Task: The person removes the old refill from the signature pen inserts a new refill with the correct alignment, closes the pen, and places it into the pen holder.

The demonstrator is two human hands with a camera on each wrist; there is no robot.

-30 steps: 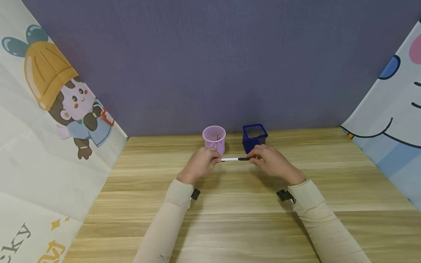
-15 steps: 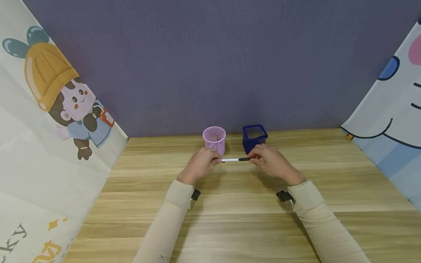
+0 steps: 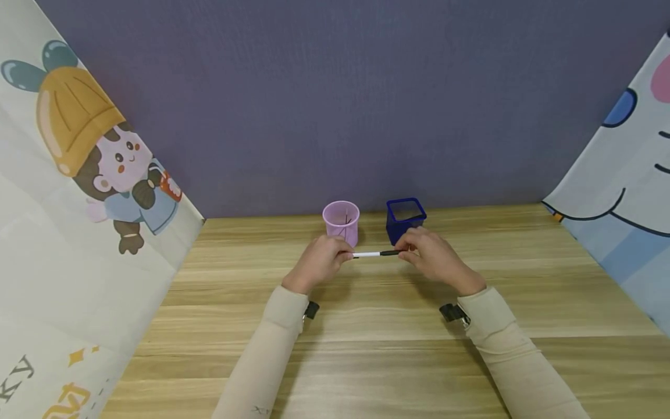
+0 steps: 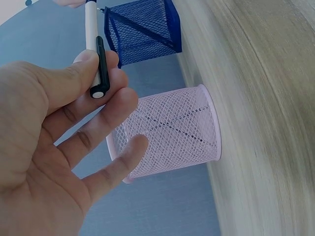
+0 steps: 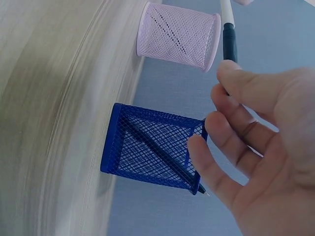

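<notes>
A white and black pen is held level between both hands in the head view. My left hand pinches its clip end between thumb and forefinger, and the other fingers spread loosely. At the opposite end, the thumb and fingers of my right hand pinch the black section, whose tip is hidden. Just behind the left hand stands a pink mesh pen holder with thin dark sticks inside. Behind the right hand is a square blue mesh pen holder; a dark pen leans in it, its point past the rim.
Both holders stand on a wood-grain table, close to a dark grey-blue back wall. Cartoon-printed panels flank the table, one at the left and one at the right.
The right fingertips have shifted very slightly, and a bit more of the pen's black section shows. The left hand and both holders stay in place.
</notes>
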